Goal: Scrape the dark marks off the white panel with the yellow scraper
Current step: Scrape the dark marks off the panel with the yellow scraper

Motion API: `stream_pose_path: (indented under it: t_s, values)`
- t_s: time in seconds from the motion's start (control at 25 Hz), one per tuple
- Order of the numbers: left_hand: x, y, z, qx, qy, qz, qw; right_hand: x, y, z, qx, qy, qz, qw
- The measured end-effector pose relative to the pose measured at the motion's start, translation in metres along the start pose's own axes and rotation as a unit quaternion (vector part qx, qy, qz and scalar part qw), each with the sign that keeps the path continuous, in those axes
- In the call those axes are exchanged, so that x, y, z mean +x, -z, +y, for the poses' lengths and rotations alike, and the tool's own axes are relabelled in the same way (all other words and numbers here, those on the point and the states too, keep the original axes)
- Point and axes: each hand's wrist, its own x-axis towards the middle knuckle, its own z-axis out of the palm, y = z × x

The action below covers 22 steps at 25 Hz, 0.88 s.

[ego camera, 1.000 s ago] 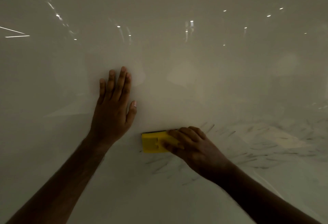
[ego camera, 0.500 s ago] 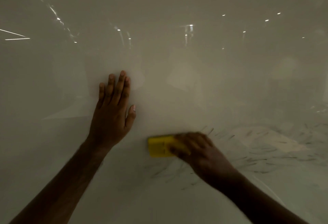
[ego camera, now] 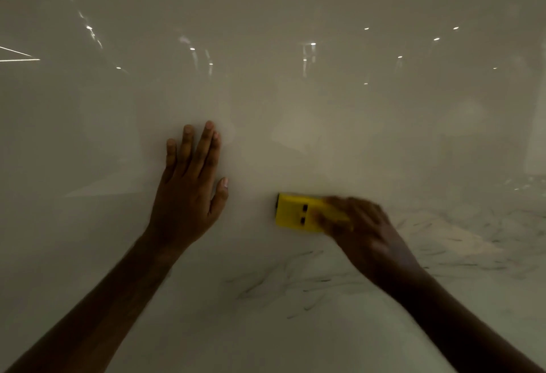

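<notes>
A glossy white panel [ego camera: 295, 124] fills the whole view. My right hand [ego camera: 363, 233] grips the yellow scraper [ego camera: 298, 213] and presses it flat on the panel; hand and scraper are motion-blurred. Thin dark marks [ego camera: 283, 287] streak the panel just below the scraper, and more dark marks [ego camera: 461, 239] spread out to the right of my right hand. My left hand [ego camera: 189, 192] lies flat on the panel to the left of the scraper, fingers extended and pointing up, holding nothing.
Small bright light reflections [ego camera: 313, 44] dot the upper part of the panel. Two thin bright lines [ego camera: 17, 56] show at the left edge. Both my forearms reach in from the bottom corners.
My right hand has slid the scraper to the right and slightly up across the panel. The left hand stays flat in the same place.
</notes>
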Motion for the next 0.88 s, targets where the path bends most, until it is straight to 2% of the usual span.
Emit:
stream_pose_path:
  t_s: [0.08,0.16,0.28,0.36,0.52,0.64,0.8,0.88]
  values:
    - [0.005,-0.001,0.014,-0.003,0.005,0.001,1.000,0.018,0.002,0.010,-0.003,-0.044,0.035,0.998]
    - [0.014,-0.002,0.031,-0.010,0.002,0.003,1.000,0.020,-0.004,0.001,0.014,-0.046,0.039,0.998]
    - [0.026,-0.005,0.049,-0.012,-0.004,0.003,1.000,-0.029,-0.011,-0.013,0.016,0.019,-0.031,0.999]
    - [0.029,-0.007,0.055,-0.010,-0.003,0.005,1.000,-0.060,0.000,-0.002,0.004,0.025,-0.067,0.997]
    - [0.032,-0.008,0.062,-0.011,-0.005,0.005,1.000,-0.039,0.022,0.040,-0.025,-0.038,0.000,0.999]
    - [0.037,-0.009,0.070,-0.010,-0.004,0.005,1.000,-0.009,0.017,0.040,-0.001,-0.071,0.041,0.997]
    - [0.041,-0.011,0.077,-0.012,-0.007,0.007,1.000,-0.062,0.005,0.024,0.003,0.006,-0.036,0.999]
    - [0.043,-0.012,0.078,-0.009,-0.012,0.005,1.000,-0.084,0.015,0.035,-0.011,0.000,-0.051,0.999]
